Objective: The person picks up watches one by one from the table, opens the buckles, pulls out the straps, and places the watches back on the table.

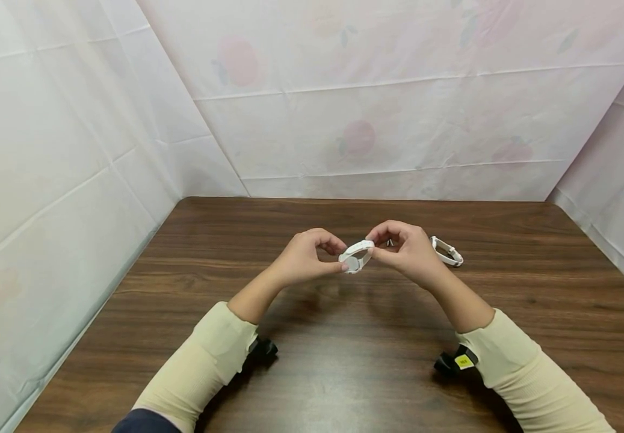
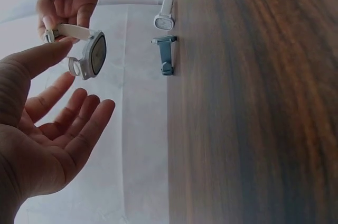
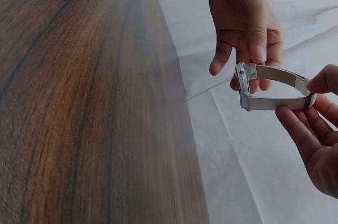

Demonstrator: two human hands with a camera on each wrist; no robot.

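Above the middle of the brown table (image 1: 344, 373), both hands hold up a white wristwatch (image 1: 356, 257) between them. My left hand (image 1: 337, 258) pinches it at the round case, thumb and forefinger on it, the other fingers loose. My right hand (image 1: 379, 246) pinches the closed strap at the clasp end. In the left wrist view the watch (image 2: 94, 55) shows its dial side, with the left thumb (image 2: 50, 55) against the strap. The right wrist view has the watch (image 3: 270, 95) edge-on, looped shut, between the left hand (image 3: 244, 20) and my right fingers (image 3: 309, 129).
A second white watch (image 1: 447, 251) lies on the table just right of my right hand, also seen in the left wrist view (image 2: 165, 17). A small grey strap piece (image 2: 166, 55) lies beside it. White sheeting (image 1: 73, 180) walls the table on three sides.
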